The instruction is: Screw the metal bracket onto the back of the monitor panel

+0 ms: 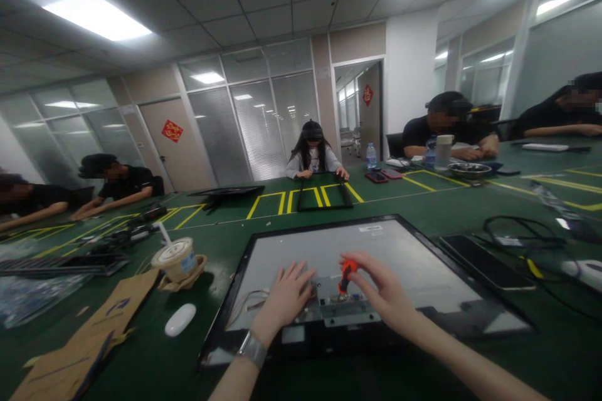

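A flat display panel with a black frame lies back side up on the green table before me. Near its lower middle a metal bracket with a circuit board is fixed. My right hand grips a short orange and black screwdriver, held nearly upright with its lower end at the board; the tip is too small to make out. My left hand rests flat on the panel beside the bracket, fingers spread and holding nothing. Thin cables run over the panel left of that hand.
Left of the panel are a white oval case, a drink cup with a straw and flattened cardboard. A black phone and cables lie at right. Across the table a person holds a black frame.
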Tool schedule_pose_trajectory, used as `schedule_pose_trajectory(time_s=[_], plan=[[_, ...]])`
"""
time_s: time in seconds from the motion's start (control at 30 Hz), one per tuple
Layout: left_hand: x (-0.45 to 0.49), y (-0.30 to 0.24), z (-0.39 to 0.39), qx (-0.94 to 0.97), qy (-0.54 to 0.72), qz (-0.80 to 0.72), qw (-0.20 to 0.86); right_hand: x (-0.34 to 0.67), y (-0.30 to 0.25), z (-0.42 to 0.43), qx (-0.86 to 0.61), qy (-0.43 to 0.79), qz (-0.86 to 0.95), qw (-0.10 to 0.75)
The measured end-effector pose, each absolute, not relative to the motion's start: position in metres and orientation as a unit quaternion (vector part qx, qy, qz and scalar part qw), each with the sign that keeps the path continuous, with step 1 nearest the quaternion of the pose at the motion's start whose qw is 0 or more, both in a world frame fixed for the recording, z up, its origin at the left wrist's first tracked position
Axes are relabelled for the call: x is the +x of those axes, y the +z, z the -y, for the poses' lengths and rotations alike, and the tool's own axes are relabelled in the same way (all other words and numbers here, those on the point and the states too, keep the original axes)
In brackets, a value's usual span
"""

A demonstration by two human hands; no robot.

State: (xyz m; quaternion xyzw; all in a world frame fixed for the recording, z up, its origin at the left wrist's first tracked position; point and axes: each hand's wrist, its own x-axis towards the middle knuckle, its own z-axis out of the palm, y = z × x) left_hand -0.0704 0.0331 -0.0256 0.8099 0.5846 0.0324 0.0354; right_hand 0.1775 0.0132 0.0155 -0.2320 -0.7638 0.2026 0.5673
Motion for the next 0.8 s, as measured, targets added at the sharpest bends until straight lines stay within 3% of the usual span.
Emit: schedule_pose_trajectory(time_s=[0.23, 0.8], plan=[[-0.0705, -0.0273, -0.0344, 0.808, 0.031, -0.587, 0.034, 0.1790, 0.0179, -0.0113, -0.233, 0.234, 0.768, 0.549], [-0.0718, -0.0308, -0.0352, 0.812, 0.037, -0.581, 0.026, 0.1770, 0.0180, -0.0123, -0.231, 0.175, 0.757, 0.586]])
